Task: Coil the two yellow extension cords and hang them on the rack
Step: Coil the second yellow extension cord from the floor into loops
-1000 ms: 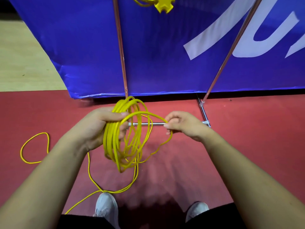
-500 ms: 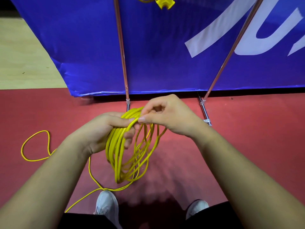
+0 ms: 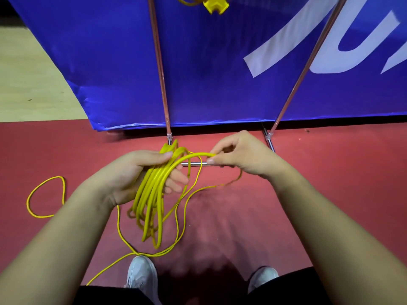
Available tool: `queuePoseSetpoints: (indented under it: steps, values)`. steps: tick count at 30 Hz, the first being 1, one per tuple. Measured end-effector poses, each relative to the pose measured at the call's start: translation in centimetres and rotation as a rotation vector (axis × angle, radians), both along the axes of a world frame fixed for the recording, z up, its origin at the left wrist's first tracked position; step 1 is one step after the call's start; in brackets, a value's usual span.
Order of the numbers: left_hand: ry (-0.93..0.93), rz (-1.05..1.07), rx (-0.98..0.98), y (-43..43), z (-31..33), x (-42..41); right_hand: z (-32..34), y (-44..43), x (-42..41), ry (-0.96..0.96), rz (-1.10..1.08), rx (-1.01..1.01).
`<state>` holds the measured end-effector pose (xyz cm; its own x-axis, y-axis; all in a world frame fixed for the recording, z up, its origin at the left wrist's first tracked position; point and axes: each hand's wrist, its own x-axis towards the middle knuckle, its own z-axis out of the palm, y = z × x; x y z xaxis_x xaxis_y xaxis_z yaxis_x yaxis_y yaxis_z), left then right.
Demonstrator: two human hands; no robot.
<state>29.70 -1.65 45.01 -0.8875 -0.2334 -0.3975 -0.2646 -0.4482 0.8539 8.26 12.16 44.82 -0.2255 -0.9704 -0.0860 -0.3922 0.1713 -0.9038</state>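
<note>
My left hand grips a bundle of several loops of yellow extension cord, which hang down from the palm. My right hand pinches a strand of the same cord just right of the bundle. The loose tail trails over the red floor to the left in a loop and runs down past my left shoe. A second yellow cord with its socket end hangs at the top of the rack, whose thin metal poles rise before a blue banner.
The rack's chrome foot bar lies on the red floor just beyond my hands. The blue banner with white lettering stands close ahead. Pale wooden floor shows at the far left. My white shoes stand below.
My right hand brought a new strand to the bundle in my left hand, then slid a little right along the cord. The bundle now hangs narrower and longer.
</note>
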Motion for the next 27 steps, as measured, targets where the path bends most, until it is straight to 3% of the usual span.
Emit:
queuePoseSetpoints:
  steps: [3, 6, 12, 16, 23, 27]
  values:
    - [0.007, -0.105, -0.043, 0.5, 0.0, -0.1, 1.1, -0.2, 1.6, 0.012, 0.1, -0.043]
    - [0.075, -0.057, 0.019, 0.0, 0.0, -0.1, 0.3, -0.6, 1.1, -0.009, 0.095, -0.032]
    - [0.278, 0.109, 0.195, -0.9, 0.8, 0.0, -7.2, 0.1, -3.6, 0.166, -0.076, 0.244]
    - [0.262, 0.148, 0.135, -0.5, 0.6, 0.0, -10.7, 0.8, -5.1, 0.066, -0.241, 0.328]
    - [0.185, 0.313, 0.237, -1.0, 0.4, -0.9, -13.1, 0.8, -4.7, -0.015, -0.305, 0.426]
    - [0.108, 0.396, 0.136, -1.6, 0.4, -0.5, -10.6, -0.3, -3.2, -0.3, -0.346, 0.374]
